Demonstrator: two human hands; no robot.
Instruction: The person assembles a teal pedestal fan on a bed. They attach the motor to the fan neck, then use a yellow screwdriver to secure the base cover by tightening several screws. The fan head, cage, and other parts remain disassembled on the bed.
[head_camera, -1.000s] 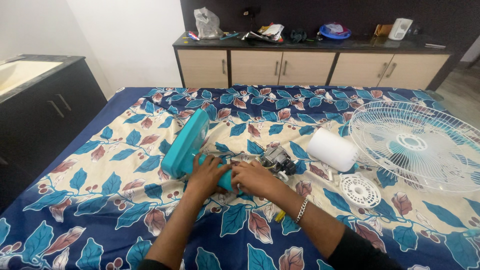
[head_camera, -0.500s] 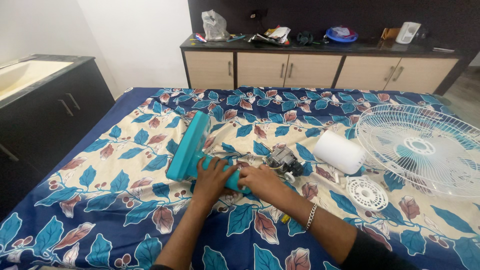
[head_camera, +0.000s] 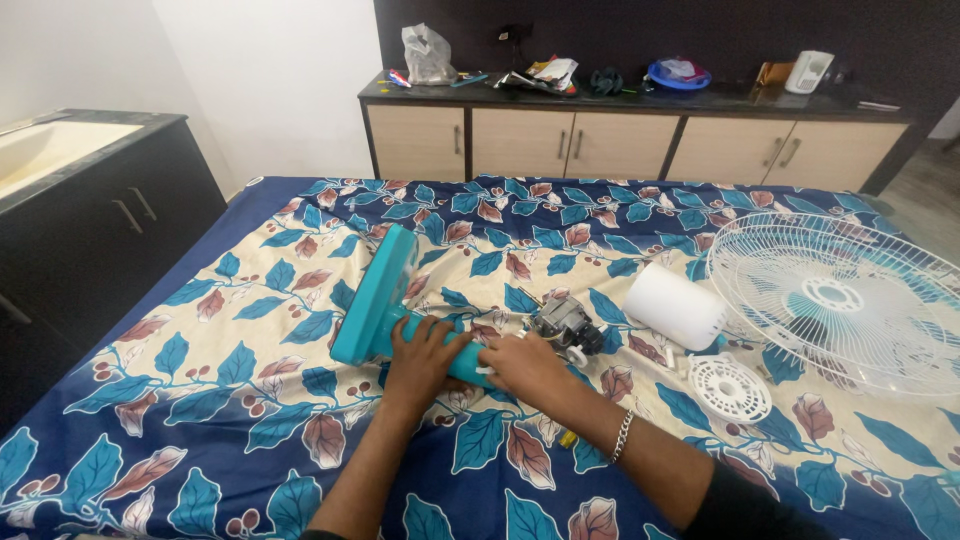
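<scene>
Fan stand (head_camera: 385, 295): we see it at centre left, under both hands.
Left hand (head_camera: 422, 358): wrapped around its teal pole.
Right hand (head_camera: 520, 366): curled on the pole's end.

**A:** That looked like a room in a home, a bedroom, wouldn't you say? Both hands worked on a wide bedsheet (head_camera: 250, 400) printed with blue and brown leaves, spread soft and rumpled under them.

**B:** Agreed. Straight beyond the hands stood a long sideboard (head_camera: 620, 140) with beige doors and a dark top, littered with household odds: a plastic bag (head_camera: 425, 52), a blue bowl (head_camera: 678, 72).

**A:** And well off to the left of the hands, a dark cabinet (head_camera: 90, 230) with a pale counter.

**B:** White plastered wall (head_camera: 270, 80) behind, too. Domestic furniture throughout, with no workbench anywhere.
</scene>
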